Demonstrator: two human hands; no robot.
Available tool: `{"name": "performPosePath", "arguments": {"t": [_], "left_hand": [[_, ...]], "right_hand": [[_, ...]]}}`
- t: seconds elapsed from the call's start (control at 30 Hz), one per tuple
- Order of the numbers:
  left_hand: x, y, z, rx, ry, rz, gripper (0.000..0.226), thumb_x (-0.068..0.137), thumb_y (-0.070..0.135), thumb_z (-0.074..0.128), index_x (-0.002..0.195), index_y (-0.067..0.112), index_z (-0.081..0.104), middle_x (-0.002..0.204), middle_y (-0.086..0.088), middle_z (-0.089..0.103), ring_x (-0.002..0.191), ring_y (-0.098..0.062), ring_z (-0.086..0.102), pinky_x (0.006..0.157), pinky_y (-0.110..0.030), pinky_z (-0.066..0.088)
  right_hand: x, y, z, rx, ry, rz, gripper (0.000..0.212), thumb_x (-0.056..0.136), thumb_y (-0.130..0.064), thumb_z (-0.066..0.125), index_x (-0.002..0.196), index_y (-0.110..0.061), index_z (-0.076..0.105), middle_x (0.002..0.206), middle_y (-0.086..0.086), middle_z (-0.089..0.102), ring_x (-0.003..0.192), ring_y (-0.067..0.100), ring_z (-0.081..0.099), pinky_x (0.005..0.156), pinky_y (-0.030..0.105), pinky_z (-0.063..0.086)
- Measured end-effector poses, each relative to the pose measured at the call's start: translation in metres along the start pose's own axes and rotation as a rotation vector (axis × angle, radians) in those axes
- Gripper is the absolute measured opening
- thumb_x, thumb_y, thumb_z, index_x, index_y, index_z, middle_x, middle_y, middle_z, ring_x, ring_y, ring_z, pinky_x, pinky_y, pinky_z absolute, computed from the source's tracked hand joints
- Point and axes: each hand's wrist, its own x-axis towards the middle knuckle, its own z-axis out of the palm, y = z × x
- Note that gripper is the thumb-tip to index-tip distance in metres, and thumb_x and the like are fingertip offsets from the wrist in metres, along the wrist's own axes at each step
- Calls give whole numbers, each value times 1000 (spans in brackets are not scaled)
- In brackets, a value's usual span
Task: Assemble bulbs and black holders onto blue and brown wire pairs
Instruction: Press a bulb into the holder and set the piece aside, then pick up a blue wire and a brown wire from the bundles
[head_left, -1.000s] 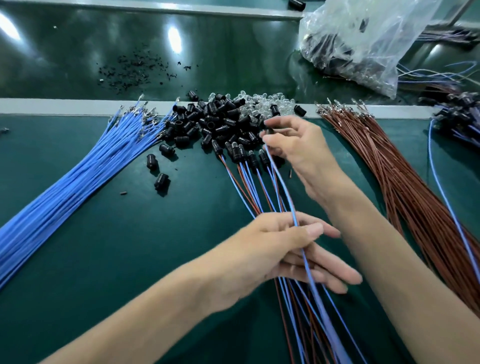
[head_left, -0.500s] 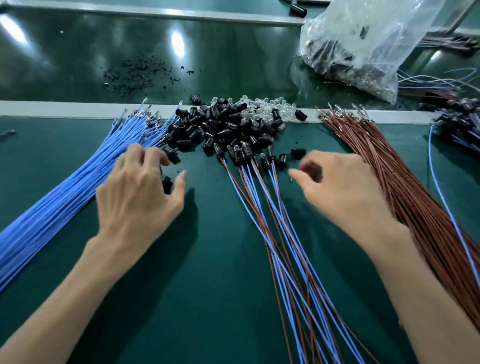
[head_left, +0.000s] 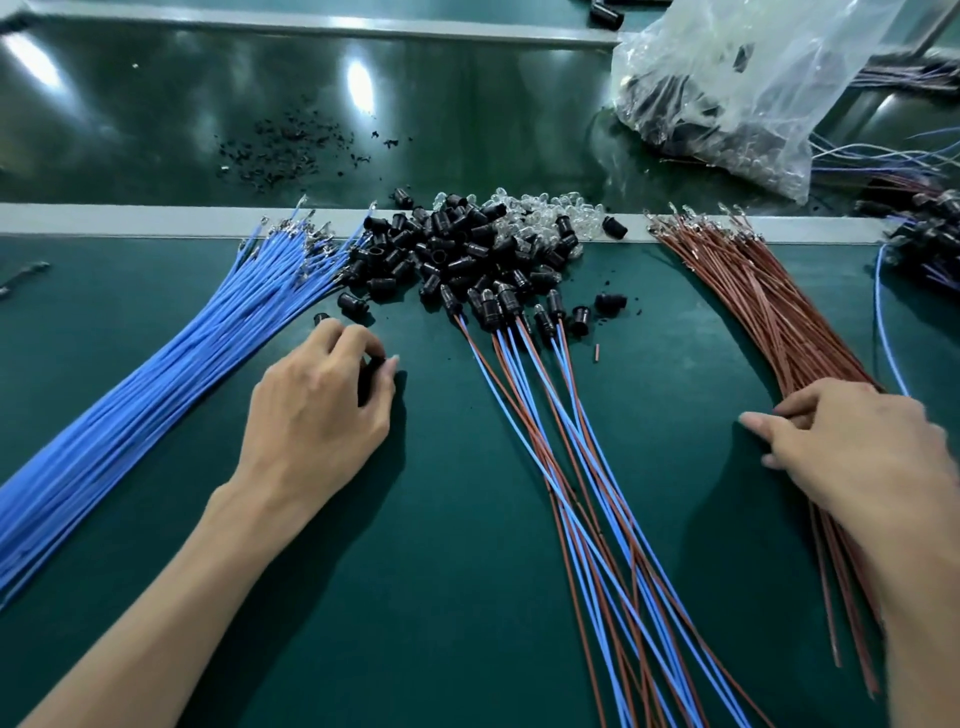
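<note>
- Head view: my left hand (head_left: 317, 415) rests on the dark green bench mat (head_left: 415, 597). Its thumb and curled fingers pinch one small black plastic holder (head_left: 370, 384), which is mostly hidden.
- My right hand (head_left: 857, 457) lies on the near part of the loose bundle of thin brown wires (head_left: 769, 312). Its fingers are bent over the strands, but motion blur keeps me from telling whether one is actually pinched.
- Those brown wires run from 11 o'clock down to 5 o'clock, with their metal terminals at the far end. My right hand is clearly the nearer one.
- The thick bundle of blue wires (head_left: 156, 395) lies at 9 o'clock of my left hand and runs from 1 to 7 o'clock.
- I judge that next a wire end must come across to the holder at 9 o'clock of my right hand.
- The heap of black holders (head_left: 447, 254) and the clear glass bulbs (head_left: 540, 208) sit at 12 o'clock. The finished blue-and-brown pairs (head_left: 545, 415) fan out between my hands.
</note>
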Motion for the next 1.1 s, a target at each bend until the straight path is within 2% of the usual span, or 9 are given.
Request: {"name": "performPosePath", "arguments": {"t": [0.1, 0.2, 0.3, 0.43, 0.57, 0.77, 1.1], "left_hand": [[0, -1, -1, -25, 4, -2, 14, 87, 21, 65, 88, 7, 64, 83, -5, 59, 66, -31, 59, 59, -40, 50], [-1, -2, -2, -38, 5, -10, 14, 87, 22, 65, 89, 8, 64, 83, -4, 59, 66, -30, 59, 60, -39, 50], [-1, -2, -2, -46, 4, -10, 14, 87, 22, 65, 88, 8, 65, 82, -3, 59, 66, -30, 58, 60, -39, 50], [-1, -3, -2, -55, 4, -6, 13, 87, 22, 66, 88, 9, 65, 81, -2, 58, 64, -29, 58, 59, -37, 50], [-1, -3, -2, -69, 3, -13, 11, 86, 21, 66, 86, 10, 65, 80, 0, 58, 62, -26, 56, 59, -34, 47], [-1, -2, -2, -66, -4, -14, 10, 86, 21, 66, 86, 11, 64, 78, 4, 54, 62, -24, 55, 59, -34, 47], [-1, 0, -5, -67, -2, -19, 11, 86, 19, 67, 86, 9, 65, 79, -2, 58, 63, -27, 57, 60, -36, 47]], "right_hand": [[1, -4, 3, 24, -30, 3, 23, 82, -40, 69, 66, -27, 58, 80, 8, 72, 99, 31, 63, 88, 44, 51], [-2, -6, 7, 13, 52, -32, 16, 82, -35, 67, 83, -20, 62, 94, 11, 70, 97, 35, 62, 86, 44, 50], [-11, -10, 8, -1, 218, -46, 31, 83, -35, 69, 104, -14, 60, 106, 17, 63, 97, 42, 59, 81, 47, 46], [-9, -13, 12, -8, 175, -45, 22, 89, -31, 62, 103, -14, 62, 100, 19, 68, 96, 43, 59, 80, 45, 46], [-13, -16, 15, 99, 291, -55, 39, 86, -26, 67, 116, -5, 54, 109, 23, 62, 98, 45, 58, 83, 47, 44], [-12, -17, 19, 52, 264, -87, 20, 91, -23, 62, 99, -5, 63, 96, 28, 64, 92, 47, 58, 75, 45, 45], [-14, -17, 23, 73, 379, -167, 14, 86, -17, 62, 91, -7, 70, 84, 26, 67, 82, 46, 60, 67, 41, 41]]}}
